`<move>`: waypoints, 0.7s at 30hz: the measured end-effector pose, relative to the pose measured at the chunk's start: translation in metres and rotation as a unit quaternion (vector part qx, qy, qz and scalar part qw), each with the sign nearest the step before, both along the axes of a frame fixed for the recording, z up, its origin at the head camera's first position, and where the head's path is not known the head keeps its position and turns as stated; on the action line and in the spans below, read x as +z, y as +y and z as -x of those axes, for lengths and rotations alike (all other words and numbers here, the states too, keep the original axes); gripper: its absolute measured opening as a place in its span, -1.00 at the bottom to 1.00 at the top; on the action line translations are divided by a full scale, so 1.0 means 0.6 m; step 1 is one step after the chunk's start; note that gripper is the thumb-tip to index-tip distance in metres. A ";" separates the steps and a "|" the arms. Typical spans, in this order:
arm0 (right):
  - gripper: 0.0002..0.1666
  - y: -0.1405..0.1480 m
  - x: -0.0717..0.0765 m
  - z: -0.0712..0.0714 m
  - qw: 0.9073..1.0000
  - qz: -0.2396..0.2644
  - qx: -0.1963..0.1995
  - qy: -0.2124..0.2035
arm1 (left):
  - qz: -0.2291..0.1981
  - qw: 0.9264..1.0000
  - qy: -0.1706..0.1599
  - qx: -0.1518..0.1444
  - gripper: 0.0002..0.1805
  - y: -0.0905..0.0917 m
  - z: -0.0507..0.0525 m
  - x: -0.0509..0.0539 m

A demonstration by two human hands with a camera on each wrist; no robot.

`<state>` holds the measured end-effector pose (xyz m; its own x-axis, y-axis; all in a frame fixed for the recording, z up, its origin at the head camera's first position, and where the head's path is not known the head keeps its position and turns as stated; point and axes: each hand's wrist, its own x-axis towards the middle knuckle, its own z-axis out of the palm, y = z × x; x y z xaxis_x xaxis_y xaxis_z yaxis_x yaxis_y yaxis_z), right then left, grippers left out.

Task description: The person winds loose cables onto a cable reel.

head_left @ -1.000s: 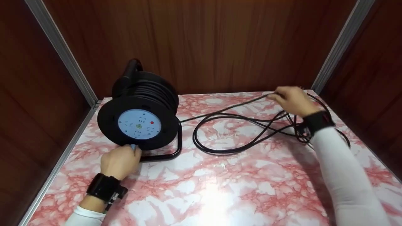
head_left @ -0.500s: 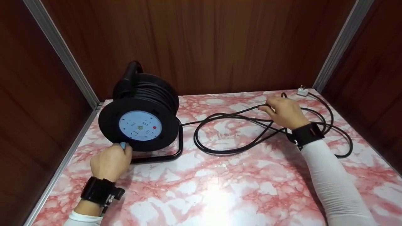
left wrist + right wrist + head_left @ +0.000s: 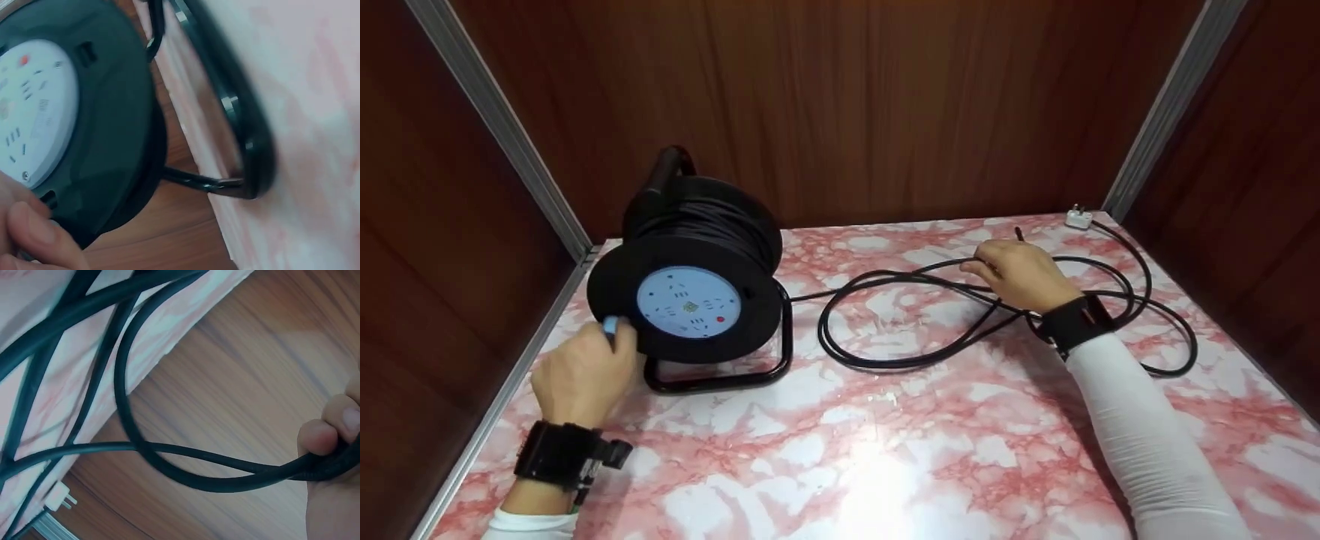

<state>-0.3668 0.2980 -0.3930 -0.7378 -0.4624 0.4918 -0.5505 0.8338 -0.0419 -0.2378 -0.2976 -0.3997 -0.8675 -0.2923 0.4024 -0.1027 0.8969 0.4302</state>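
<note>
A black cable reel (image 3: pixel 686 300) with a pale blue socket panel stands on its tube frame (image 3: pixel 727 384) at the left of the table. My left hand (image 3: pixel 583 371) grips the blue crank knob (image 3: pixel 610 325) at the lower left of the reel's rim. In the left wrist view, thumb and fingertips (image 3: pixel 39 230) show by the reel's edge, while the knob is mostly hidden. Over on the right, my right hand (image 3: pixel 1024 274) holds the black cable (image 3: pixel 877 365). Its curled fingers (image 3: pixel 318 437) wrap the cable in the right wrist view.
Loose cable loops lie between the reel and the right side, running under my right wrist. A white plug (image 3: pixel 1078 218) sits at the far right corner. Wood panels (image 3: pixel 870 112) enclose the red-and-white marbled table (image 3: pixel 810 450) at the back and sides.
My left hand has swung left and up with the knob, and the reel's face has turned clockwise. My right hand has shifted left toward the reel, and the plug has come into view.
</note>
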 end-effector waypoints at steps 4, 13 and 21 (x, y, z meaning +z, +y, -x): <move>-0.60 -0.011 -0.001 0.002 1.000 -0.016 0.013 0.004 | -0.029 0.999 0.036 0.003 -0.33 -0.003 0.004 0.016; -0.66 -0.043 -0.017 0.004 0.997 -0.038 0.059 0.019 | -0.114 0.993 0.005 -0.001 -0.32 0.010 0.009 0.068; -0.61 -0.094 -0.025 0.000 0.995 -0.069 0.076 0.021 | -0.144 0.989 0.018 0.005 -0.35 0.037 0.014 0.106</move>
<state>-0.3670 0.2416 -0.4080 -0.6350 -0.6319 0.4445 -0.6693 0.7373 0.0918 -0.2464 -0.2752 -0.3359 -0.8505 -0.4072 0.3330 -0.0899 0.7362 0.6708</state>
